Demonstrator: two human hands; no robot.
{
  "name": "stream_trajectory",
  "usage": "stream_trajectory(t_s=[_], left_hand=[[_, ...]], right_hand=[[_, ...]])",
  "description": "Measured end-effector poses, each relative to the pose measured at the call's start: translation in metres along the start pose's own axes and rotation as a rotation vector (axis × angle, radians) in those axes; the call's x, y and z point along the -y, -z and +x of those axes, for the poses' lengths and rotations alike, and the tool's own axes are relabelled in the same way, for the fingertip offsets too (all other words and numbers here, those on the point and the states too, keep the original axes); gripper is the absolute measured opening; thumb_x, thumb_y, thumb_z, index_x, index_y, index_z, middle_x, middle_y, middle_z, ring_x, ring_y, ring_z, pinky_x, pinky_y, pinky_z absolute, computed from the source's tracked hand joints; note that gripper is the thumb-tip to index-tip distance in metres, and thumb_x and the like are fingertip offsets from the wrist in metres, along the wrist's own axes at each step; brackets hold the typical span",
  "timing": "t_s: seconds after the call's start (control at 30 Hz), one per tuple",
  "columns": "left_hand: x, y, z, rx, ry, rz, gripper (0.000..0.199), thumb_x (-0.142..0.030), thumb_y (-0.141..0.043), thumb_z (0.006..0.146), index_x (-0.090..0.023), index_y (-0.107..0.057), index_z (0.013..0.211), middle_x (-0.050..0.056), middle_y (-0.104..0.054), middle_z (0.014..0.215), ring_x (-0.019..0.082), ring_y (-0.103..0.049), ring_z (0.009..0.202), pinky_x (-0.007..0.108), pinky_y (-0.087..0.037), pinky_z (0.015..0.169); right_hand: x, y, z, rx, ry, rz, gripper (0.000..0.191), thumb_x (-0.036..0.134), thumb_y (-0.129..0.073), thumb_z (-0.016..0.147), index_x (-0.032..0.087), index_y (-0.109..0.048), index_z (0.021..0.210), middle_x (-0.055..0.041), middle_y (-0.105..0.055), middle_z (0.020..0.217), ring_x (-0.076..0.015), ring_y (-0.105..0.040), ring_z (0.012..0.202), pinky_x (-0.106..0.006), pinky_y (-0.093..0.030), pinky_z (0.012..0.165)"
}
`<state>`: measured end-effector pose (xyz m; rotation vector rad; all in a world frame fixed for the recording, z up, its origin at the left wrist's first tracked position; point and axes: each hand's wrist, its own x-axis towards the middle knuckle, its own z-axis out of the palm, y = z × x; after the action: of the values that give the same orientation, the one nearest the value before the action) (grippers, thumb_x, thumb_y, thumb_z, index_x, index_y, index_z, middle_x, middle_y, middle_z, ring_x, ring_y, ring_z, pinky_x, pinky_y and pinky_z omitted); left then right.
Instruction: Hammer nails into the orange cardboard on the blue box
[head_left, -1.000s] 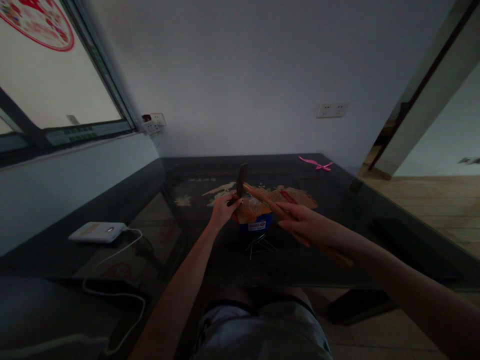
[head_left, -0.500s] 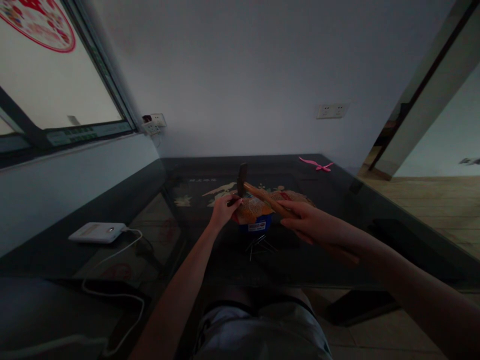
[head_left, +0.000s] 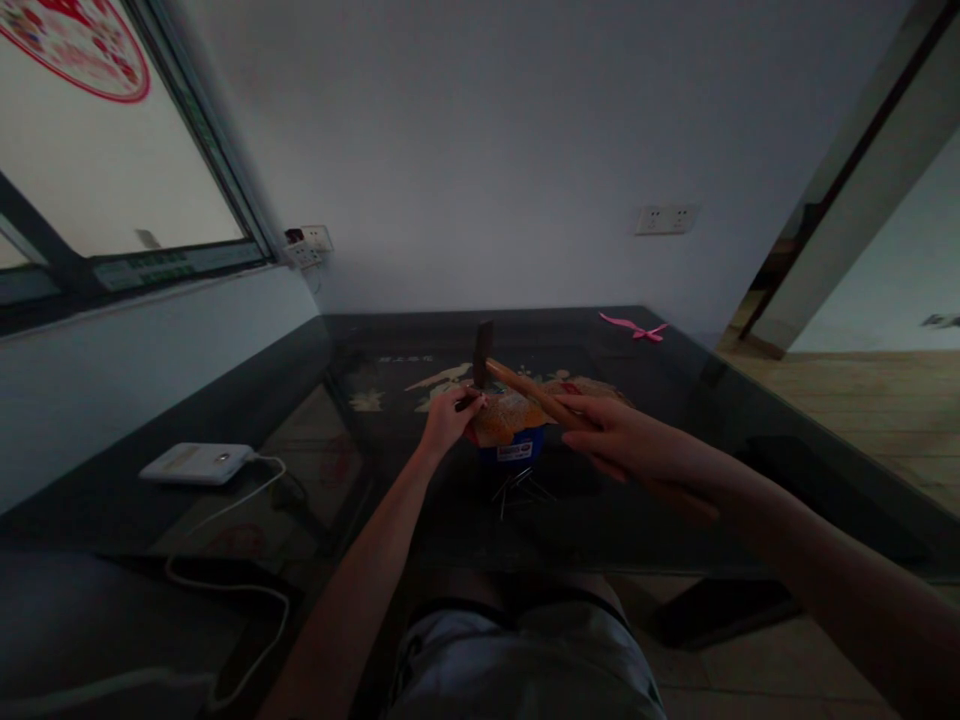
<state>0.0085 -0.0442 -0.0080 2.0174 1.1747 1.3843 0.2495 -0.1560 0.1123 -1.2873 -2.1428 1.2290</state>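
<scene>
My right hand (head_left: 619,435) is closed round the wooden handle of a hammer (head_left: 525,388), whose dark head stands upright just above my left fingertips. My left hand (head_left: 446,418) pinches a small dark item I cannot make out at the left edge of an orange-brown patterned piece (head_left: 504,418). That piece lies over a blue container (head_left: 513,450) with a white label. Several thin nails (head_left: 517,490) lie loose on the dark table in front of the container.
On the glossy dark table (head_left: 450,535), a white power bank (head_left: 199,463) with a white cable lies at the left. A pink ribbon (head_left: 637,329) is at the back right. A dark flat object (head_left: 832,495) lies at the right. Wall and window stand behind.
The hammer head has risen very slightly above my left fingers. My left hand stays nearly where it was.
</scene>
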Motion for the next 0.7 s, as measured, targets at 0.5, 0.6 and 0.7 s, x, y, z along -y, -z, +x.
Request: stream_trajectory(t_s=[0.5,0.6,0.7], left_hand=[[0.002,-0.001,0.001,-0.007,-0.017,0.061,0.016,-0.028,-0.058,0.077,-0.015,-0.068,0.077,0.006,-0.07,0.079,0.018,-0.064,0.077,0.029,-0.05,0.073],[0.004,-0.001,0.001,-0.002,-0.006,0.014,0.016,-0.028,-0.058,0.077,-0.015,-0.067,0.075,0.006,-0.07,0.079,0.018,-0.065,0.075,0.028,-0.05,0.072],[0.006,-0.001,0.001,-0.006,0.007,0.046,0.017,-0.03,-0.058,0.076,-0.015,-0.066,0.072,0.005,-0.07,0.075,0.017,-0.064,0.072,0.027,-0.051,0.069]], right_hand=[[-0.005,0.0,-0.001,-0.07,0.038,0.063,0.051,0.024,-0.047,0.082,0.013,-0.039,0.131,0.0093,-0.042,0.051,-0.0038,-0.036,0.031,-0.014,-0.028,0.03],[-0.004,-0.002,-0.002,-0.058,0.045,0.068,0.051,0.024,-0.047,0.082,0.013,-0.039,0.131,0.0095,-0.041,0.051,-0.0038,-0.036,0.032,-0.014,-0.028,0.03],[-0.006,-0.004,0.0,0.002,0.012,0.058,0.051,0.023,-0.048,0.082,0.012,-0.039,0.131,0.0092,-0.041,0.05,-0.0041,-0.036,0.033,-0.014,-0.029,0.031]])
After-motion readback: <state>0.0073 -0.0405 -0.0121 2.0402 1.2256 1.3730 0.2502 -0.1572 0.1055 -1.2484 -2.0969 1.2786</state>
